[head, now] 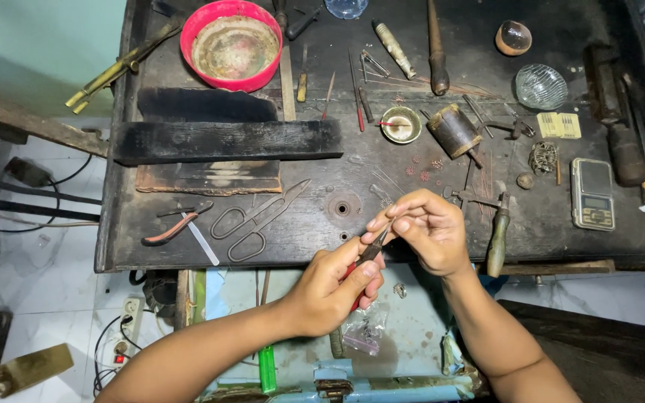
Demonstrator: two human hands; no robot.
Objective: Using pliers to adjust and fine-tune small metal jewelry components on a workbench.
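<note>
Mid-bend: my left hand (331, 283) fingers clamp the pliers (369, 254), right hand (428, 227) fingers pinch something tiny at their tip; next needs a steady twist, I reckon.

Tabletop (322, 179): bowl (231, 45) sitting at the far left end, with a plank (225, 139) lying crosswise nearer than it. Shears (257, 219) lying nearer than the plank, cutters (175, 225) lying just left of the shears. Small dish (401, 125) sitting mid-tabletop, spool (454, 131) lying just right of it. Scale (592, 193) lying toward the right end, glass dish (540, 86) sitting farther back. Left hand (330, 287) and right hand (427, 231) meeting over the near edge, pliers (371, 252) passing between them.
</note>
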